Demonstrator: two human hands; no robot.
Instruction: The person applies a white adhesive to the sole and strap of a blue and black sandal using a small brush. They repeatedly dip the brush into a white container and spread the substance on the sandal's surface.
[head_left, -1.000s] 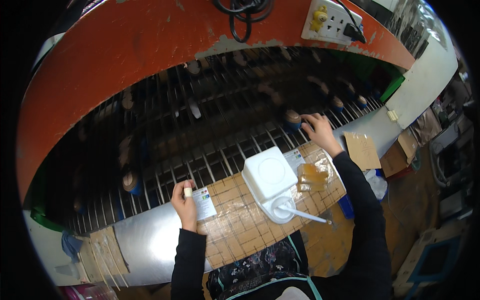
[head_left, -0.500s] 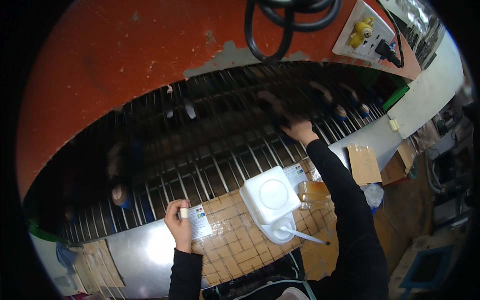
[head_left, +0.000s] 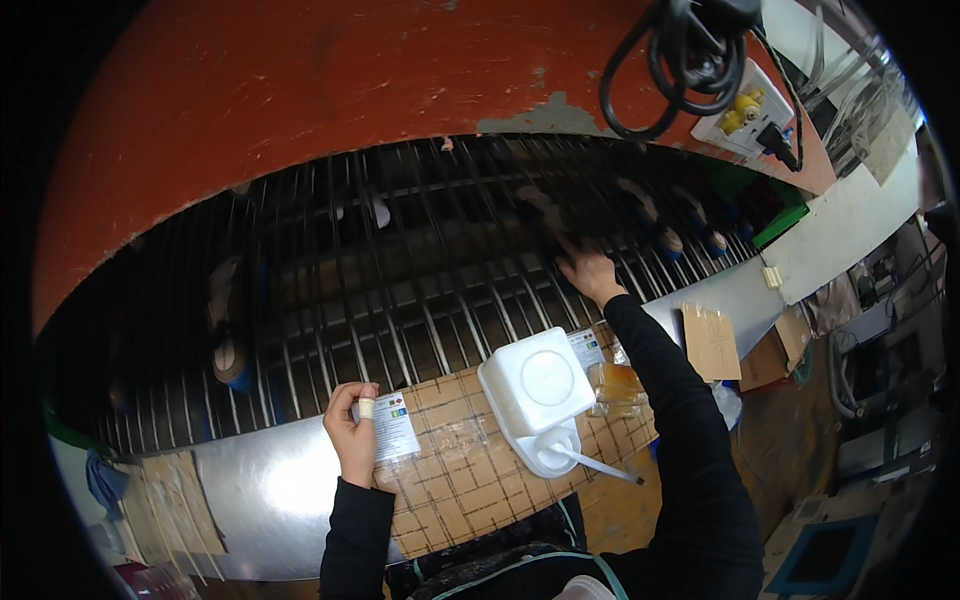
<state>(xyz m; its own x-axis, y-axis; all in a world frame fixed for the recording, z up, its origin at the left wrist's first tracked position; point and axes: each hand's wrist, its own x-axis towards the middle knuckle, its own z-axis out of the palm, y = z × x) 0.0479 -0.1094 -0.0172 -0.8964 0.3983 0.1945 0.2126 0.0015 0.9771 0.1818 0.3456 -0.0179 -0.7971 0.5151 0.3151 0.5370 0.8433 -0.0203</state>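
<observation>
**Along the rod rack (head_left: 437, 345): reach and count**

Right hand (head_left: 592, 276): extended over the rods, fingers pointing into the dark. Tips lost in shadow; cannot tell how far they are open or whether they grip anything. One dim shoe-like piece (head_left: 541, 205) lies on the rods at the fingertips, running toward the back; contact unclear.

Left hand (head_left: 350, 437): at the front edge of the rods, fingers curled in, thumb upright against them, one pale wrap (head_left: 366, 408) around the thumb. Cannot tell whether anything is pinched.

Other shoe-like pieces with tan tops and blue sides, clearly seen: three. One at left (head_left: 229, 366), two side by side at right (head_left: 671, 243). Deeper shapes too dark to count.

Metal surface (head_left: 265, 480): one grid-lined cardboard sheet (head_left: 450, 470), carrying:
- two printed white labels, one (head_left: 396, 437) just beside the left hand, one (head_left: 586, 348) behind the container;
- one white container (head_left: 533, 385), with one white stick (head_left: 605, 466) slanting from its foot;
- one amber glossy stack (head_left: 617, 383), right of the container.

Above: one red panel (head_left: 300, 90), one socket plate (head_left: 713, 127), one yellow figure (head_left: 743, 112), one coiled black cable (head_left: 655, 75).
</observation>
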